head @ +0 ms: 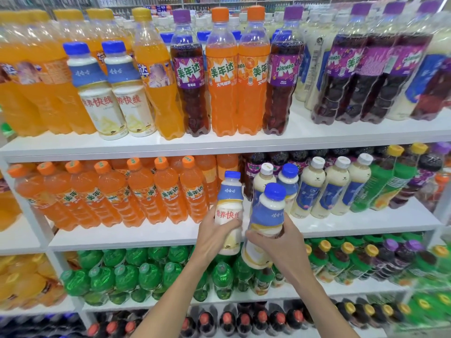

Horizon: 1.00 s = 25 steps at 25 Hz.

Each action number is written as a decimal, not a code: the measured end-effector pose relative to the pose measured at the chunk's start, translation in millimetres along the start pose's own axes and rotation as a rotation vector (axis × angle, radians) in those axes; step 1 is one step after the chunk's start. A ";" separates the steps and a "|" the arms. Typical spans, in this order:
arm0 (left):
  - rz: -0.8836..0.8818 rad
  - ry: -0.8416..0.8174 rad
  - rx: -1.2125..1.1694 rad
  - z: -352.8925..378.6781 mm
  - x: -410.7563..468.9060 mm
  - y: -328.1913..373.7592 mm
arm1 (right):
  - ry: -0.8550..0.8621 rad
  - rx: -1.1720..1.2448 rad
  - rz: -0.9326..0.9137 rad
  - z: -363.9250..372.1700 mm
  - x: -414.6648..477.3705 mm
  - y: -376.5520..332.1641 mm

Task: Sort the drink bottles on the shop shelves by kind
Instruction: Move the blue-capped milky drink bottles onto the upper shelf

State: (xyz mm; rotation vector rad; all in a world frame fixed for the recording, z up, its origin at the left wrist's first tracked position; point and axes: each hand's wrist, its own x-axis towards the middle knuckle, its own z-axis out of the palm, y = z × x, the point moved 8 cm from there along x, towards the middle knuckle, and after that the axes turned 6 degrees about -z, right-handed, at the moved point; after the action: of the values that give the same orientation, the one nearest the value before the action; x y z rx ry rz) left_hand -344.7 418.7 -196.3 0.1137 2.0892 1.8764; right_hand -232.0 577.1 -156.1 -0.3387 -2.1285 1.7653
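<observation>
Both hands are raised in front of the middle shelf point(366, 222), each clamped around a milk drink bottle. The left hand point(214, 234) wraps the lower body of a blue-capped white bottle point(229, 206) held upright, its cream label showing red characters 营养快线 under a blue shoulder band with pale script. The right hand point(280, 242) grips a second blue-capped bottle point(267, 215) of the same kind, turned so that only the blue band faces the camera. The two bottles are just beside each other, in front of the bare stretch of the middle shelf between the orange row and the white bottles.

On the top shelf point(219, 142), near its left end, two more 营养快线 bottles point(114, 93) stand among yellow-orange soda. To their right stand Mirinda bottles: purple-capped grape ones point(190, 76) and orange ones point(222, 76), labelled 美年达 and MIRINDA. On the middle shelf's left part is a row of orange 美年达 bottles point(117, 193); toward its right stand white-capped milk bottles point(329, 189) with blue labels.
</observation>
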 end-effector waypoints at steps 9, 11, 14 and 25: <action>0.027 -0.147 -0.175 -9.4 -62.0 48.7 | 0.098 -0.007 -0.009 1.4 -28.3 -27.4; 0.027 -0.191 -0.190 -4.8 -72.1 60.0 | 0.121 0.001 -0.012 -6.1 -33.7 -34.8; 0.048 -0.253 -0.193 9.4 -81.9 78.0 | 0.176 -0.009 -0.016 -25.6 -42.5 -42.9; 0.089 -0.324 -0.142 113.2 -92.3 120.2 | 0.276 0.024 -0.046 -142.4 -46.4 -66.0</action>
State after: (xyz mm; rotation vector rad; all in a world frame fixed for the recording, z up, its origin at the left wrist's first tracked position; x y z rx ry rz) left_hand -243.5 516.6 -70.1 0.4520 1.7564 1.9028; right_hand -128.0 673.3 -74.2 -0.4930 -1.9044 1.6134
